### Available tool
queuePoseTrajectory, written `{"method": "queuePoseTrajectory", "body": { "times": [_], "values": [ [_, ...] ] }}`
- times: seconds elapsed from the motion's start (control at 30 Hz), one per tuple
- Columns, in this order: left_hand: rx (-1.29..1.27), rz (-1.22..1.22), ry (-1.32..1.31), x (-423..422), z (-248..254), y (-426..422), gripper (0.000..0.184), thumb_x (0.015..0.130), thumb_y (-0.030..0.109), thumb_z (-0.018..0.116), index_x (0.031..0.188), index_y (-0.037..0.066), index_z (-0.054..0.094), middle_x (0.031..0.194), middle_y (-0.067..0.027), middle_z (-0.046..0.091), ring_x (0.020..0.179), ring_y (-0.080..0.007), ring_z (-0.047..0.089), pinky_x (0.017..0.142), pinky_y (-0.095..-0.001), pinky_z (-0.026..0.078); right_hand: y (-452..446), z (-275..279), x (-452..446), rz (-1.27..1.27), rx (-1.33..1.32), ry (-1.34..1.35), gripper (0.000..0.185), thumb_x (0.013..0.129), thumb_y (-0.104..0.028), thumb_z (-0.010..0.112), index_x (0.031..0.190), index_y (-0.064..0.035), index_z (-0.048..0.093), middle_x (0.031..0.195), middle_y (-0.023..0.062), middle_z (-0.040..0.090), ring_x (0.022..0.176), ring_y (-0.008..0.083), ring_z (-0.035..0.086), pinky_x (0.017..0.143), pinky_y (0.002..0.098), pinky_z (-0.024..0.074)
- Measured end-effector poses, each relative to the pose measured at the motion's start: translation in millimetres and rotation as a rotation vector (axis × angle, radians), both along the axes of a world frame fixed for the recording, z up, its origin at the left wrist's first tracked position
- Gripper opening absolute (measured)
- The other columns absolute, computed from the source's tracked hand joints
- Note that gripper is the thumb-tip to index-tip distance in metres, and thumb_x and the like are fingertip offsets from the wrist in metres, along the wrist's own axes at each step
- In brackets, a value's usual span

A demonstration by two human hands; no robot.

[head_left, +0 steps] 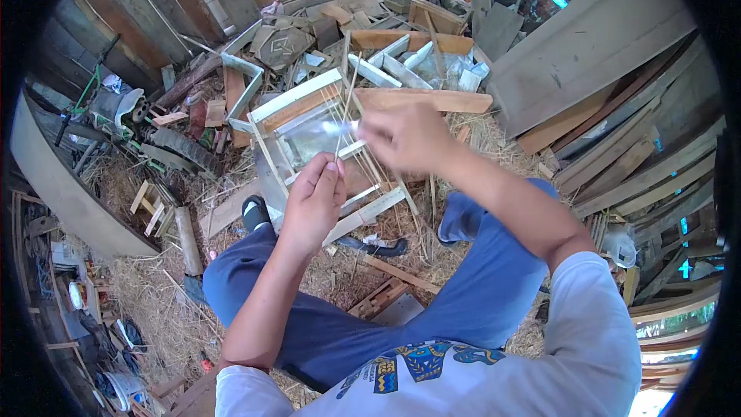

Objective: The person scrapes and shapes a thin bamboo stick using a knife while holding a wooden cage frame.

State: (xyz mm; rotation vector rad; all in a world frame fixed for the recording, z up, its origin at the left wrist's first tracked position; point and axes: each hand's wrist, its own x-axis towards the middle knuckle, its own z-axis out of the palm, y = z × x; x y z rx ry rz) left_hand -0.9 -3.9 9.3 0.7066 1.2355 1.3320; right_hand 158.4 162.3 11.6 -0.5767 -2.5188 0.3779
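My left hand (315,194) is closed in a pinch on a thin wooden stick (347,104), which rises from the fingertips. Just right of it, my right hand (407,139) is curled and blurred by motion. A bright, smeared glint (337,128) shows at its fingers; what it grips cannot be made out. Below both hands stands a wooden frame (297,97) of pale slats between my legs. Several thin sticks (377,170) lie across its right side. A pale panel (309,135) shows inside the frame.
Ahead lie a wooden divided box (394,69) and heaped wood scraps (289,42). A dusty wheeled machine (147,120) stands at left. Boards (594,31) lean at right. A small wooden piece (153,205) and a log (187,241) rest on the straw-covered floor (174,301).
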Motion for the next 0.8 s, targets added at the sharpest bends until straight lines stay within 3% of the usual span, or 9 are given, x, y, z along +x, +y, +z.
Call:
{"method": "queuePoseTrajectory", "body": {
  "times": [0.13,0.23,0.3,0.37,0.4,0.5,0.57,0.7,0.8],
  "values": [
    [-0.006,0.008,0.029,-4,2,0,0.016,0.115,0.021,0.046,0.107,0.012,0.055,0.068,0.0083,0.04,0.05,-0.002,0.03,0.044,-0.0225,0.022,12,-3,-3,-0.01,0.085,0.133,0.028,0.097,-0.039,0.068,0.081,-0.0159,0.066,0.064,0.0089,0.065,0.06,0.0348,0.067,0.056,0.0488,0.052],
    [0.059,0.024,0.036,-5,-13,3,0.015,0.115,0.021,0.046,0.107,0.012,0.056,0.069,0.0082,0.041,0.051,-0.0019,0.031,0.044,-0.0219,0.022,21,3,-1,-0.137,-0.018,0.018,0.029,0.097,-0.039,0.068,0.081,-0.0153,0.066,0.066,0.0095,0.066,0.062,0.0353,0.068,0.057,0.0489,0.0524],
    [0.123,0.027,0.039,-4,-16,3,0.015,0.115,0.02,0.047,0.107,0.011,0.056,0.069,0.0083,0.041,0.051,-0.0018,0.03,0.044,-0.0218,0.022,15,0,-1,-0.011,0.07,0.045,0.031,0.098,-0.041,0.067,0.082,-0.0145,0.066,0.067,0.0104,0.066,0.064,0.0356,0.069,0.057,0.0486,0.0521],
    [0.081,0.033,0.03,-1,-10,0,0.015,0.115,0.02,0.047,0.107,0.011,0.057,0.067,0.009,0.04,0.049,-0.0016,0.029,0.042,-0.0225,0.022,11,-2,1,-0.005,0.051,0.113,0.031,0.099,-0.041,0.066,0.082,-0.0148,0.066,0.067,0.0107,0.066,0.064,0.0354,0.069,0.056,0.0487,0.0516],
    [0.074,0.025,0.029,-1,-7,-3,0.015,0.115,0.02,0.047,0.107,0.011,0.057,0.067,0.009,0.04,0.049,-0.0016,0.029,0.042,-0.0225,0.022,29,-7,0,-0.174,-0.064,0.009,0.031,0.1,-0.042,0.065,0.083,-0.0158,0.066,0.066,0.0106,0.066,0.064,0.035,0.069,0.056,0.0486,0.0514],
    [-0.006,0.005,-0.01,-3,3,-2,0.016,0.115,0.021,0.046,0.106,0.011,0.056,0.066,0.0094,0.039,0.046,-0.0014,0.027,0.041,-0.0233,0.021,42,-7,3,-0.182,0.009,-0.014,0.029,0.1,-0.042,0.064,0.086,-0.0169,0.068,0.066,0.0098,0.067,0.064,0.0348,0.069,0.056,0.0485,0.052],
    [0.007,-0.014,0.032,-1,5,-5,0.021,0.115,0.019,0.046,0.1,0.009,0.056,0.072,0.0074,0.042,0.06,-0.0018,0.036,0.051,-0.0223,0.026,31,-10,5,-0.083,0.022,0.052,0.029,0.101,-0.044,0.061,0.091,-0.0187,0.072,0.067,0.0099,0.067,0.064,0.0351,0.069,0.057,0.0494,0.0527],
    [-0.068,-0.05,-0.035,-5,5,-5,0.021,0.115,0.022,0.045,0.102,0.011,0.056,0.071,0.0074,0.042,0.054,-0.0016,0.032,0.046,-0.0227,0.022,79,-11,14,-0.34,-0.25,-0.154,0.035,0.105,-0.047,0.055,0.102,-0.0206,0.077,0.078,0.0127,0.073,0.075,0.036,0.073,0.067,0.0518,0.0548],
    [-0.149,-0.017,-0.16,-5,10,-3,0.017,0.115,0.024,0.045,0.106,0.014,0.056,0.064,0.01,0.036,0.046,-0.0007,0.025,0.039,-0.0223,0.017,102,-23,26,-0.468,-0.232,0.104,0.039,0.105,-0.048,0.054,0.105,-0.0141,0.073,0.078,0.0151,0.072,0.078,0.0382,0.072,0.07,0.0524,0.0543]
  ]
}}
